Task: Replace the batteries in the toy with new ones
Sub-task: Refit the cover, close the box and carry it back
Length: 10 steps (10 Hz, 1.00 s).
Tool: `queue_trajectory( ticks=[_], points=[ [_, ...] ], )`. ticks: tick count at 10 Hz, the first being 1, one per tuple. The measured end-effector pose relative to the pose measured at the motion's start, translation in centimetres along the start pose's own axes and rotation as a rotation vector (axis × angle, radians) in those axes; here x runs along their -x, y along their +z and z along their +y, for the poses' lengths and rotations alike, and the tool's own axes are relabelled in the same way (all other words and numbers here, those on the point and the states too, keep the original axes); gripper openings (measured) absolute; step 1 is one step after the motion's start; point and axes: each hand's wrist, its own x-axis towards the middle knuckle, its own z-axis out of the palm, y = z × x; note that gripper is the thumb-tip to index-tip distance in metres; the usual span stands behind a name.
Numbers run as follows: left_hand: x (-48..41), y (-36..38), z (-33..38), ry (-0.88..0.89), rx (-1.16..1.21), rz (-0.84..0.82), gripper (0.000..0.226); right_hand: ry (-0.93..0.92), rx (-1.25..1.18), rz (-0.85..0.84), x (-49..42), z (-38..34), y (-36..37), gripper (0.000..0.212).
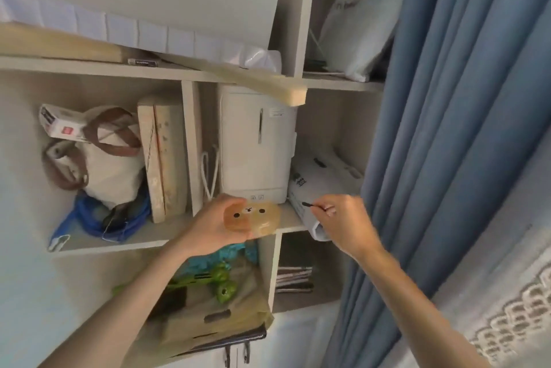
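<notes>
Toy first: a small rounded tan plastic toy with a bear face [252, 219] sits in the left hand [213, 226], fingers curled around its left side and underside, face turned toward the camera, held just in front of the front edge of the pale wooden shelf board [290, 215]. Right hand [343, 223] is closed in a pinch on a thin dark-tipped tool [311, 205] whose tip points left toward the toy; a short gap of open air lies between tip and toy.

Behind the toy, close to it, stands a white boxy appliance with a slim vertical handle [258, 144], filling most of its compartment. A white printed paper bag [322, 185] lies on its side just behind the right hand, overhanging the shelf edge. A blue pleated curtain [447, 129] hangs close on the right, hemming in that forearm. Left of the upright divider, a cream tote bag with brown handles [101, 159] and a blue plastic bag [89, 215] crowd the neighbouring compartment. Below the left wrist sit a tan plastic bag [214, 317] and a green plastic item [222, 284]. A pale wooden plank [268, 84] juts out over the shelf above
</notes>
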Motion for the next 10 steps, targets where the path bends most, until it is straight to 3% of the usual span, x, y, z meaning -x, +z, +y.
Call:
queue_trajectory(
  ticks=[1, 2, 3, 4, 5, 8, 10],
  points=[
    [-2.2, -0.6, -1.2, -0.112, -0.081, -0.07, 0.083, -0.019, 0.17, -0.105, -4.5, 0.8, 3.2, 0.03],
    [-3.9, -0.9, -2.5, -0.195, -0.158, -0.102, 0.082, -0.082, 0.327, -0.105, -7.7, 0.9, 6.7, 0.025],
    [-5.3, 0.0, -3.3, -0.206, -0.274, -0.145, 0.068, -0.154, 0.53, -0.15, -9.2, 0.2, 9.5, 0.021],
    [-6.3, 1.6, -4.4, -0.19, -0.38, -0.145, 0.041, -0.192, 0.661, -0.203, -9.5, 0.0, 12.0, 0.019],
    [-6.8, 3.2, -5.5, -0.177, -0.415, -0.13, 0.036, -0.167, 0.708, -0.237, -9.1, 0.2, 14.4, 0.019],
    [-7.0, 4.4, -6.0, -0.107, -0.462, -0.035, 0.042, -0.129, 0.698, -0.204, -8.6, 0.6, 15.9, 0.014],
    [-5.8, 4.1, -5.5, -0.03, -0.424, 0.069, 0.038, -0.12, 0.466, -0.124, -7.6, 0.8, 15.7, 0.029]
  ],
)
